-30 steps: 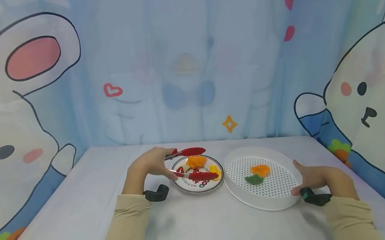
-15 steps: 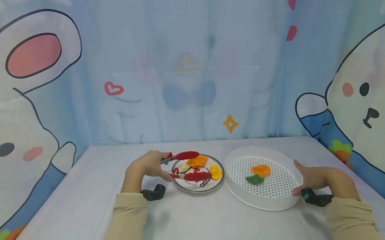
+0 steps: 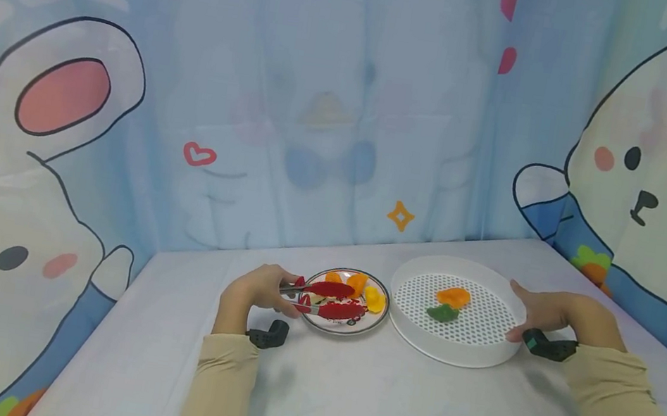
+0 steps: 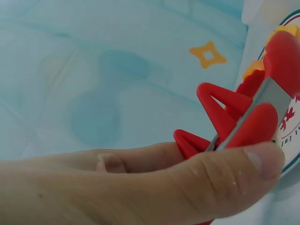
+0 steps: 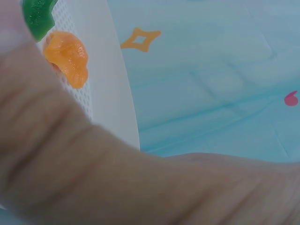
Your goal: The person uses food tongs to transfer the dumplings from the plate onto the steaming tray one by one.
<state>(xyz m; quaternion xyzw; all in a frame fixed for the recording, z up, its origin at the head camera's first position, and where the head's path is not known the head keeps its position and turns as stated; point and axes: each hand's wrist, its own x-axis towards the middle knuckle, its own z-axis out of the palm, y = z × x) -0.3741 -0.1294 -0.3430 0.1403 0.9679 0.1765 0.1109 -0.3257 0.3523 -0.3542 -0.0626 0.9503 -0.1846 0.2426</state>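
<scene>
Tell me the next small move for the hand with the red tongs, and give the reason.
Probably squeeze the red tongs shut on one piece on the plate, likely the orange piece by their tips. The left hand grips them low over the plate with the arms apart, and nothing appears to be between them. The right hand steadies the white perforated tray, which already holds an orange and a green piece.

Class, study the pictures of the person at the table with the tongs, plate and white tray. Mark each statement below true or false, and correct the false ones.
1. The left hand grips the red tongs. True.
2. The tongs' tips are over the white perforated tray. False: they are over the plate.
3. The right hand rests against the tray's rim. True.
4. The tray holds three pieces. False: two, an orange piece and a green piece.
</scene>
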